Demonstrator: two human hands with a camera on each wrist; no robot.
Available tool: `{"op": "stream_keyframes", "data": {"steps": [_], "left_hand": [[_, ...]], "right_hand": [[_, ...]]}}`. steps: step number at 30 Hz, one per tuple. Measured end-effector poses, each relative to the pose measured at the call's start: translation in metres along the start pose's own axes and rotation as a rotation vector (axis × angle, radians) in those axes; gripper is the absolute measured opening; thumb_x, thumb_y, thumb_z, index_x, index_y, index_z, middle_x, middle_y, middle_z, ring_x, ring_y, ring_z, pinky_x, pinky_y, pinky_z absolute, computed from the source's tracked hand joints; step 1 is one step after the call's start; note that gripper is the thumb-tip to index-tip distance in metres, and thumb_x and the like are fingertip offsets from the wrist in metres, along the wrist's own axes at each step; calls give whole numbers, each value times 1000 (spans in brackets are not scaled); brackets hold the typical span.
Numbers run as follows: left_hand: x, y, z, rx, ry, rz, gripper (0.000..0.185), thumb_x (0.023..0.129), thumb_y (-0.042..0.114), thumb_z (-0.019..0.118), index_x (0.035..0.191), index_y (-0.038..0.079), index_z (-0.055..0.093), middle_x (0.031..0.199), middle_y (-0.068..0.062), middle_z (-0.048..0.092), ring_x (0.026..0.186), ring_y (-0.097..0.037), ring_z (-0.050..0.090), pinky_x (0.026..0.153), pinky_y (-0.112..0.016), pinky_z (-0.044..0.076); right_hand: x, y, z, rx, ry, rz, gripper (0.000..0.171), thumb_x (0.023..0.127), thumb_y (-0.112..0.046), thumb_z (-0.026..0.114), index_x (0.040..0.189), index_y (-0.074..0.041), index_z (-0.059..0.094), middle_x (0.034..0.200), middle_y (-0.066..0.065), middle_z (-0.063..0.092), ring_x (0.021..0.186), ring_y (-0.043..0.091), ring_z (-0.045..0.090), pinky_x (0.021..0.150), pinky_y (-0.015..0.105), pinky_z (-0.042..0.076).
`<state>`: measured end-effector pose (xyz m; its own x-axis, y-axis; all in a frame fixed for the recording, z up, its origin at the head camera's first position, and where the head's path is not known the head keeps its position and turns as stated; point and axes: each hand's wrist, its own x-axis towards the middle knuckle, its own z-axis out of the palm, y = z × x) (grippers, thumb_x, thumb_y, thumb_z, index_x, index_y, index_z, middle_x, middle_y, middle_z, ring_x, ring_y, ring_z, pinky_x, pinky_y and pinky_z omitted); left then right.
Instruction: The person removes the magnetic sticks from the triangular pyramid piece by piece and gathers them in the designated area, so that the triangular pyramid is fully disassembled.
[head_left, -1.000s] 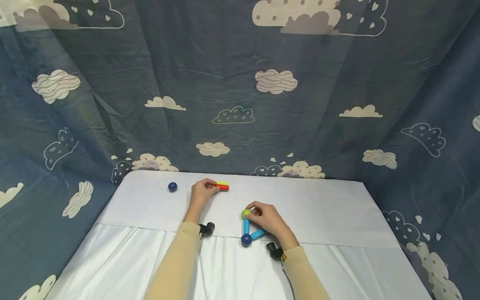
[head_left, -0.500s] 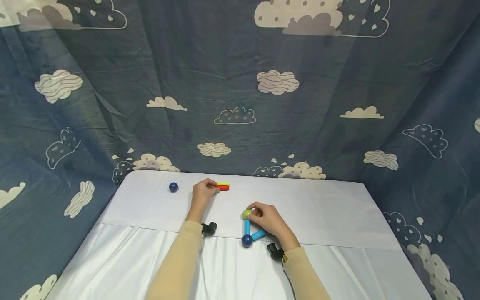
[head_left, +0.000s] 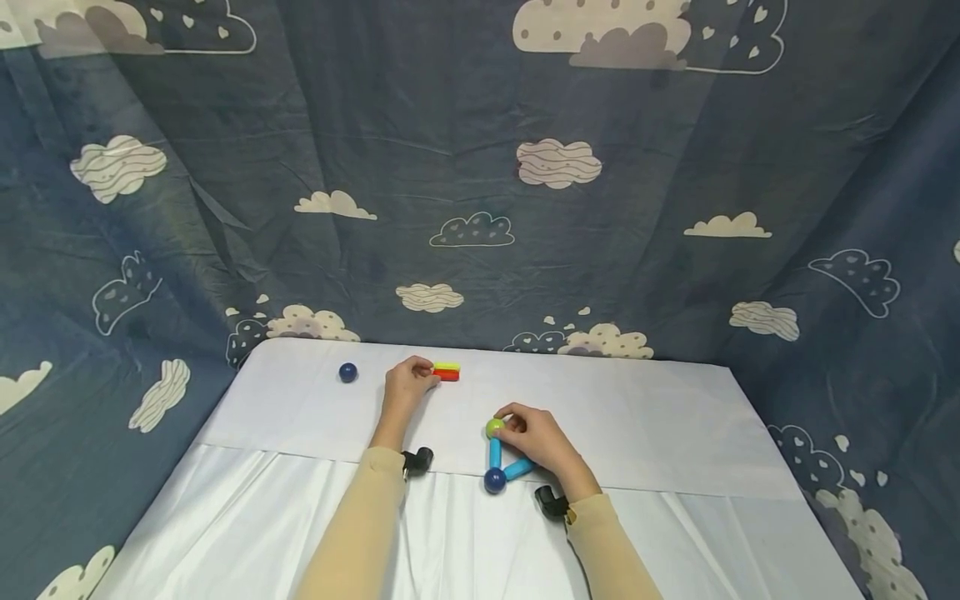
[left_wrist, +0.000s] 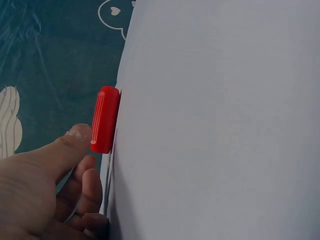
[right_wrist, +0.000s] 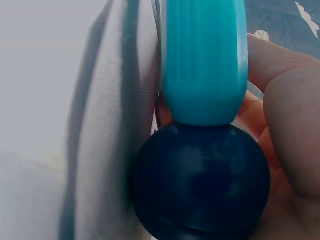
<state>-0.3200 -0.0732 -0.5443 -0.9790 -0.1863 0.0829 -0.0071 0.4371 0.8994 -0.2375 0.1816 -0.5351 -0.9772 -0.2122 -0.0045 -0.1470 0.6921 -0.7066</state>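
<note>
Landmark: the green ball (head_left: 493, 428) on the white-covered table (head_left: 645, 425).

Right hand (head_left: 542, 440) is lying just right of the green ball, fingertips curling onto it and pinching it. Below the ball a blue rod (head_left: 494, 452) is running down to a dark blue ball (head_left: 494, 481); a second blue rod (head_left: 516, 469) is slanting from that ball up under the palm.

Left hand (head_left: 406, 383) is sitting up and left of the green ball, fingers curled, thumb and fingertips touching the end of a red rod (head_left: 447, 376) with a yellow rod (head_left: 447, 366) lying against its far side. A loose dark blue ball (head_left: 347, 372) is resting further left, well apart from the hand.

The left wrist view is showing only the red rod (left_wrist: 104, 120), with the thumb tip (left_wrist: 75, 140) touching its near end; the yellow rod is not visible there. Whether the fingers are closing round the rod cannot be told. The right wrist view is showing a blue rod (right_wrist: 204, 60) seated on the dark blue ball (right_wrist: 200, 180), both against the palm; the green ball is out of frame.

Against the earlier frames, both hands and all pieces are keeping the same positions.
</note>
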Motion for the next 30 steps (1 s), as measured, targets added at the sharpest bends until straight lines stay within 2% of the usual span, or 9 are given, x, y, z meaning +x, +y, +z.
{"op": "stream_keyframes", "data": {"steps": [3, 6, 14, 18, 24, 27, 30], "left_hand": [[-8, 1, -4, -31, -17, 6, 21, 89, 8, 83, 108, 4, 76, 101, -13, 75, 86, -22, 65, 74, -26, 52], [-20, 1, -7, -19, -49, 16, 19, 91, 10, 82, 109, 6, 76, 104, -12, 76, 86, -21, 66, 71, -25, 52], [-53, 10, -7, 27, -195, 112, 20, 92, 13, 81, 111, 6, 76, 102, -6, 76, 84, -16, 67, 74, -27, 53], [-67, 15, -3, 57, -271, 146, 23, 92, 15, 82, 113, 10, 77, 102, -3, 76, 82, -11, 65, 75, -27, 53], [-79, 13, 6, 115, -315, 188, 26, 90, 17, 84, 116, 15, 78, 104, 0, 77, 84, -9, 63, 78, -28, 52], [-82, 12, 9, 138, -336, 212, 31, 90, 17, 85, 119, 17, 77, 108, 0, 78, 85, -9, 63, 79, -29, 52], [-84, 13, 10, 136, -390, 224, 38, 90, 18, 85, 126, 20, 75, 116, 0, 77, 88, -9, 62, 80, -29, 52]], "right_hand": [[-1, -1, 0, 9, -3, 3, 26, 95, -31, 79, 117, -19, 76, 85, -5, 65, 77, 13, 55, 73, 31, 45], [-2, -1, 0, 11, -16, 12, 27, 95, -31, 79, 118, -18, 76, 85, -4, 65, 78, 13, 56, 74, 31, 46], [-2, -1, -6, -6, -43, 36, 30, 95, -28, 79, 123, -16, 75, 90, -3, 68, 81, 14, 58, 78, 31, 50], [-3, -1, -12, -9, -74, 58, 27, 95, -27, 79, 119, -14, 76, 91, -3, 69, 83, 14, 59, 81, 32, 53], [-5, -2, -20, -20, -130, 81, 13, 94, -22, 80, 101, -11, 76, 86, -1, 68, 80, 15, 60, 79, 32, 53], [-6, -2, -20, -24, -135, 69, 9, 94, -20, 79, 98, -12, 76, 83, -1, 67, 78, 15, 59, 78, 31, 52], [-5, -2, -17, -32, -127, 35, 8, 95, -19, 79, 98, -12, 77, 83, -2, 67, 78, 14, 58, 77, 30, 51]]}}
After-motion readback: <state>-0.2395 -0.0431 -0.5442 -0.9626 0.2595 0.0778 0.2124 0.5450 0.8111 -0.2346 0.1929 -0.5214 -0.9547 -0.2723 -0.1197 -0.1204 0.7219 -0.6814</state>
